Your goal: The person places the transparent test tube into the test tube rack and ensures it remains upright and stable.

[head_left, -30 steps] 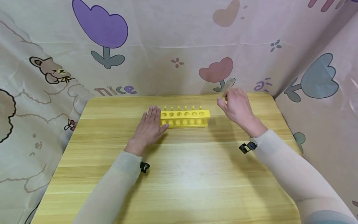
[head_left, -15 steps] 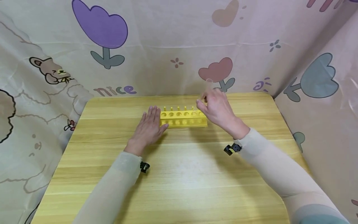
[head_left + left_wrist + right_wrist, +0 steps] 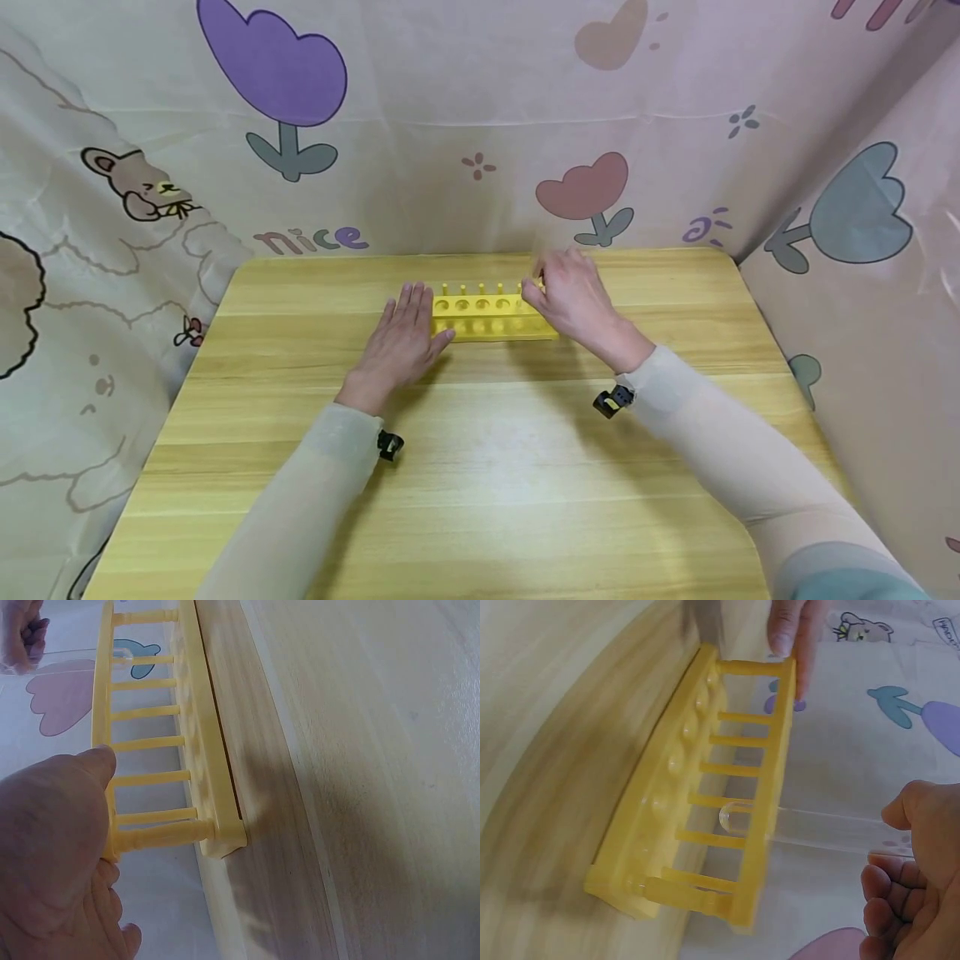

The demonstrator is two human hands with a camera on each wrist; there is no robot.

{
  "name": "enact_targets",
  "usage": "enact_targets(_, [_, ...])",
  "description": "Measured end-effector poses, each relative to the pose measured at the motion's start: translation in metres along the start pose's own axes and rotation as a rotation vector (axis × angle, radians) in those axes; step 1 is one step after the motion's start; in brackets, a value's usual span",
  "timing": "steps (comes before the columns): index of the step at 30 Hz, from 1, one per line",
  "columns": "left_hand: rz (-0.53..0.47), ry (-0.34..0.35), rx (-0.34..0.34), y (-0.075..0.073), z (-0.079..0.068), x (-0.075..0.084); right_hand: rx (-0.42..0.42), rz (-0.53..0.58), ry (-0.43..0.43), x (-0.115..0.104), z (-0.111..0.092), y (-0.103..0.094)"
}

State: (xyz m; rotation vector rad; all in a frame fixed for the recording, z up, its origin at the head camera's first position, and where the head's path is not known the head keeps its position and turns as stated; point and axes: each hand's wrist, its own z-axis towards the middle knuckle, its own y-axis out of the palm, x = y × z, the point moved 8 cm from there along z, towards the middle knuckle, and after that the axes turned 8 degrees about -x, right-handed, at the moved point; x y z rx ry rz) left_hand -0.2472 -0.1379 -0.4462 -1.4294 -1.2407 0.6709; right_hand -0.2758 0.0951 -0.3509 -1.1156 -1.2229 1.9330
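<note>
A yellow test tube rack [image 3: 491,317] stands lengthwise near the table's back edge. At its left end lies my left hand [image 3: 401,342], fingers straight along the end and thumb against the front of the upper plate. My right hand [image 3: 573,296] pinches a clear test tube [image 3: 825,829] by its upper part over the rack's right side. In the right wrist view the tube passes through a hole in the upper plate near the right end, and its rounded tip shows between the two plates. The rightmost holes are hidden by my right hand in the head view.
A row of upright yellow pegs [image 3: 482,290] runs along the rack's back. The wooden table [image 3: 487,467] reaches to a patterned cloth [image 3: 420,167] hung behind it and at both sides.
My right hand has moved left and down with the test tube, from right of the rack to its right end, where the tube has entered a hole. The left hand has stayed put.
</note>
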Motion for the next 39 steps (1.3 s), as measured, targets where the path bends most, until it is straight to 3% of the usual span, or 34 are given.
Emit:
enact_targets(16, [0.001, -0.006, -0.013, -0.001, -0.001, 0.002, -0.110, -0.013, 0.072, 0.014, -0.003, 0.039])
enact_targets(32, [-0.002, -0.006, -0.006, 0.001, 0.000, 0.002, -0.105, -0.038, 0.083, 0.017, -0.006, 0.045])
enact_targets(39, [-0.020, -0.025, -0.005, 0.001, -0.002, 0.000, -0.100, -0.027, 0.130, 0.021, -0.012, 0.042])
